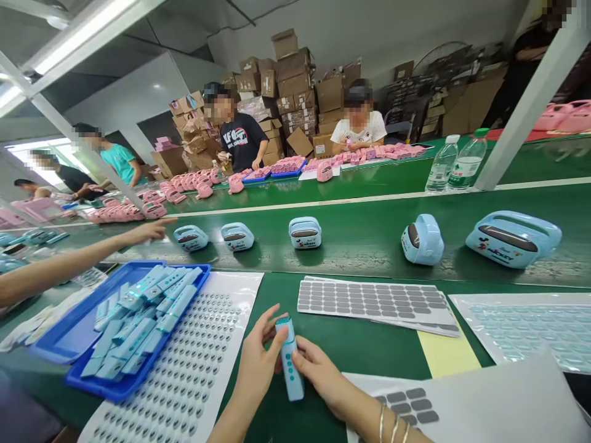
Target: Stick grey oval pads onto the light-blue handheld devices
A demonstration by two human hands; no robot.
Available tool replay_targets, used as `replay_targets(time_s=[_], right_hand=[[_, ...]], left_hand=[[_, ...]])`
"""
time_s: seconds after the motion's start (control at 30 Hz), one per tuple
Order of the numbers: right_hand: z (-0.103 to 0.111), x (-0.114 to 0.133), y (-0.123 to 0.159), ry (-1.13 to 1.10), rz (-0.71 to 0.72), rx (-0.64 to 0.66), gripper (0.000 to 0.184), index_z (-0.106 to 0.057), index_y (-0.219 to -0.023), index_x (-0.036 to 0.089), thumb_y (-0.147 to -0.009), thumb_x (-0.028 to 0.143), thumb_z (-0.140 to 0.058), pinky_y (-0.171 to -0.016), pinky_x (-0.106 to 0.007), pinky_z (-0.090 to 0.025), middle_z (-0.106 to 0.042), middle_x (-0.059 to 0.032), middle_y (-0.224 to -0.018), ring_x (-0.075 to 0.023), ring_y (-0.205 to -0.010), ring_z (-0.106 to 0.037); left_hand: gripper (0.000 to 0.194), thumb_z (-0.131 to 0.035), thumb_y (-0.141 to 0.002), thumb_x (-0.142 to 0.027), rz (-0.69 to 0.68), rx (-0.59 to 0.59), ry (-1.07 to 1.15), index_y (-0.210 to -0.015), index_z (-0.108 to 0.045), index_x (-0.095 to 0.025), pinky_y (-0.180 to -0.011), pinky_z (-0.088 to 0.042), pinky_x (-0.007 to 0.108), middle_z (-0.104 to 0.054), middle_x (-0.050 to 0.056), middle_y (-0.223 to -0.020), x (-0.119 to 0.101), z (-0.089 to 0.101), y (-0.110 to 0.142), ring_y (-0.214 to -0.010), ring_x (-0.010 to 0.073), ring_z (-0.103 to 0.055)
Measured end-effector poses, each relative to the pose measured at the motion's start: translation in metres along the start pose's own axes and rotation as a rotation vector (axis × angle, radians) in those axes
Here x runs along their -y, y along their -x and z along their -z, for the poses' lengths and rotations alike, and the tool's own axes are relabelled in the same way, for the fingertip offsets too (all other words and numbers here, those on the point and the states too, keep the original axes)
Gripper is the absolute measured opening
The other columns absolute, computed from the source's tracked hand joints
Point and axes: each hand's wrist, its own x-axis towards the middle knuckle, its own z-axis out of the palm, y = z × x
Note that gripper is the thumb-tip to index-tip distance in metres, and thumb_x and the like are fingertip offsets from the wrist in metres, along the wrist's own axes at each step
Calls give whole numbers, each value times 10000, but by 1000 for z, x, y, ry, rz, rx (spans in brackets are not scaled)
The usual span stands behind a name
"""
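A slim light-blue microphone (pixel 290 363) with a teal top and a row of round teal buttons is held upright, slightly tilted, over the green table. My left hand (pixel 261 347) grips its upper end between thumb and fingers. On the other side, my right hand (pixel 318 372) pinches its middle, thumb beside the buttons. Left of my hands, a blue tray (pixel 106 389) carries a pile of similar light-blue microphones (pixel 133 335). Under the tray's edge lies a sheet of small round stickers (pixel 196 351). Grey oval sticker sheets (pixel 373 299) lie beyond my right hand.
Several light-blue speakers (pixel 305 234) with handles stand along the green conveyor belt (pixel 360 246). A co-worker's arm (pixel 92 255) reaches in from the left. Two plastic bottles (pixel 466 166) stand by a white post (pixel 530 98). Across the belt, people handle pink parts (pixel 286 165).
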Motion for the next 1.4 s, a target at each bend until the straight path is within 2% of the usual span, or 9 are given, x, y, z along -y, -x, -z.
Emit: replay_targets(time_s=[0.1,0.23,0.33,0.53,0.7,0.8,0.9,1.23,1.4], right_hand=[[2,-1,-3,-85,38,-126,615,-611,-1193,220,-767,620,-802,-952,-370,-464,-672,-88,-1211,-264,-1157,-610],[7,-4,-7,-176,76,-267,750,-511,-1298,280,-728,666,-809,-1055,-376,-419,-559,-84,-1414,-268,-1392,-425],[9,-6,-10,-206,83,-293,806,-480,-1302,260,-702,672,-825,-1061,-419,-424,-563,-125,-1408,-298,-1393,-428],[12,-7,-10,-175,74,-256,783,-436,-1305,242,-750,665,-791,-1113,-427,-393,-632,-124,-1304,-276,-1312,-526],[19,-14,-10,-11,-15,-179,794,-494,-1273,226,-704,680,-811,-1110,-493,-390,-651,-141,-1244,-318,-1243,-573],[22,-19,-9,141,-41,-137,785,-616,-1129,187,-602,719,-851,-1116,-543,-361,-670,-176,-1170,-370,-1210,-576],[21,-21,-5,256,-42,-79,729,-684,-1033,170,-612,749,-821,-1105,-551,-376,-687,-181,-1117,-376,-1162,-598],[24,-22,2,420,-9,-2,691,-692,-1058,169,-729,777,-703,-1031,-482,-485,-692,-173,-1113,-342,-1116,-637],[26,-22,2,467,-6,40,625,-689,-1071,176,-792,736,-672,-1036,-464,-482,-691,-164,-1118,-325,-1114,-639]], left_hand=[[659,-555,-836,-615,-28,-39,-179,-1342,-454,-206,-942,-531,410,-563,153,-1379,5,3,4,-1188,279,-608],[337,-617,-782,-543,-11,29,-695,-895,-574,-228,-738,-480,382,-682,64,-903,8,0,14,-837,274,-651],[311,-481,-879,-497,-50,83,-814,-717,-513,-233,-642,-404,325,-654,34,-751,9,-9,16,-716,231,-630],[184,-501,-882,-380,-167,50,-837,-824,-581,-225,-674,-423,320,-677,41,-828,12,-20,17,-783,231,-655],[204,-479,-932,-347,-52,-31,-845,-931,-619,-199,-715,-449,323,-695,51,-893,20,-2,14,-820,224,-661],[255,-463,-946,-351,58,-165,-891,-1030,-628,-177,-776,-468,333,-707,77,-940,26,25,7,-858,237,-671],[371,-414,-967,-401,147,-307,-911,-1154,-602,-141,-804,-484,351,-705,122,-1031,32,63,-2,-908,260,-672],[569,-400,-960,-462,588,-846,-934,-1287,-580,-33,-915,-496,524,-636,298,-1202,28,239,-3,-1141,456,-607],[585,-432,-954,-478,697,-1018,-880,-1286,-589,-22,-931,-511,540,-592,314,-1283,37,298,-4,-1218,467,-566]])
